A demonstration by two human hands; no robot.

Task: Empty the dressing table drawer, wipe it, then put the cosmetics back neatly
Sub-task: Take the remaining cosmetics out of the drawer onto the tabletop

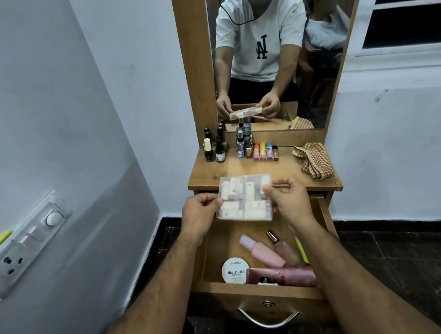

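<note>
Emptying looks partly done: both the left hand [201,214] and right hand [288,200] pinch a clear box [244,198] above the drawer [258,293], where pink bottles [261,251] and a round tin [235,270] remain, while the cloth [314,160] waits far right, wiping seemingly not begun.

left hand [201,214] + right hand [288,202]: hold clear box [244,198] | above open drawer [257,288] | bottles on tabletop [242,171]

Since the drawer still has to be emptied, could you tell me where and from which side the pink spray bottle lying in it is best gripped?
Grip the pink spray bottle around the middle of its body, coming from above. It lies flat and slanted in the drawer, its upper side free. A clear bottle lies close on its right and a pink tube crosses its base, so a low side approach looks crowded.
</note>
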